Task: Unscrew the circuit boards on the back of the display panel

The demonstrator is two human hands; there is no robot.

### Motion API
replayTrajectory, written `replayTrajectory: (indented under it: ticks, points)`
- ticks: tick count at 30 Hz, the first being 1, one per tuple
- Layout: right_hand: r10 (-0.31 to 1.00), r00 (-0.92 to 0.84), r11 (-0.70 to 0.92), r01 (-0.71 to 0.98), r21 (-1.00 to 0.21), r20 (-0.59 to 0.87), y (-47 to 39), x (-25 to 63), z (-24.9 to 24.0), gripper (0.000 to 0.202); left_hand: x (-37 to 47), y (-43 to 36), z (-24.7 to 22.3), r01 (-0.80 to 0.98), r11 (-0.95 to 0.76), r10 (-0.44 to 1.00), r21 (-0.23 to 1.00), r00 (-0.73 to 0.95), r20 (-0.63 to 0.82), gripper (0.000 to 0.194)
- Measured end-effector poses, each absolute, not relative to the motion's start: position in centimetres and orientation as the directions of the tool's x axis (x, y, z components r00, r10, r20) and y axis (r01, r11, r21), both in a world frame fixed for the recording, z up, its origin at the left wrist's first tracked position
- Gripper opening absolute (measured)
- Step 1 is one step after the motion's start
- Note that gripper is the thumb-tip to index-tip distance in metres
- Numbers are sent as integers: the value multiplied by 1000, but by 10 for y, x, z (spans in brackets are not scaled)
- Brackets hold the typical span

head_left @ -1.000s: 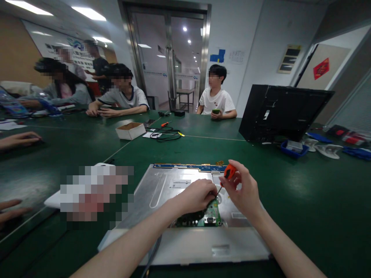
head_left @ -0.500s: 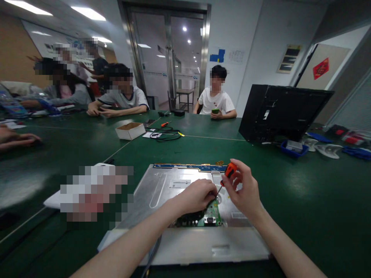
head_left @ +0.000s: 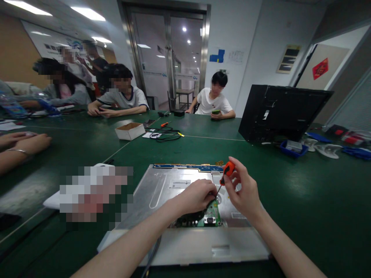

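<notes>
Between the thumb and fingers of my right hand (head_left: 243, 187) is an orange-and-black screwdriver (head_left: 227, 172), its shaft slanting down to the left. The tip ends at the upper edge of a green circuit board (head_left: 215, 211), by my left fingertips. My left hand (head_left: 199, 195) is closed over the board near the shaft; what its fingers pinch, if anything, is hidden. Dark cabling partly shows under that hand. The board sits on the silvery back of a display panel (head_left: 165, 185), which lies flat and has a blue circuit strip (head_left: 185, 167) along its far edge.
A black monitor (head_left: 281, 114) stands at the right behind a blue tray (head_left: 294, 148). Farther off are a small open box (head_left: 130, 131), a coiled black cable (head_left: 166, 135) and another screwdriver (head_left: 165, 124). A blurred-out white packet (head_left: 52, 199) lies left. Several people sit around the green table (head_left: 313, 200).
The screwdriver's handle has turned and tilted slightly in my right hand. My left hand stays in place. At the far left, another person's hands have come farther into view.
</notes>
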State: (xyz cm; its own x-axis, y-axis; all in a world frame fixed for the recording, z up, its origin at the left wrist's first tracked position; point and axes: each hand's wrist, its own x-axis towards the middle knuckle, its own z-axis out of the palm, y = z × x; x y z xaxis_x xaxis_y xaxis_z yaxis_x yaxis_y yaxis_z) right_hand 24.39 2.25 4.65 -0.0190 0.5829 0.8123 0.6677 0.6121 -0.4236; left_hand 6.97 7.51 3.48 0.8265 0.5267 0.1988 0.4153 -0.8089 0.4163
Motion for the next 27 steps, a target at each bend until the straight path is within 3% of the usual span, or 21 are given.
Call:
replayTrajectory:
  ticks: [10, 20, 27]
  points:
    - [528, -35, 624, 693, -360, 849, 27, 247, 45, 38, 69, 76, 34, 418, -810, 529, 412, 824, 204, 14]
    - [612, -15, 609, 646, -459, 791, 23, 244, 45, 47, 70, 77, 33, 416, -810, 525, 414, 829, 194, 15]
    - [569, -8, 622, 659, -423, 823, 25, 245, 45, 40, 70, 76, 34, 417, -809, 527, 414, 827, 195, 14]
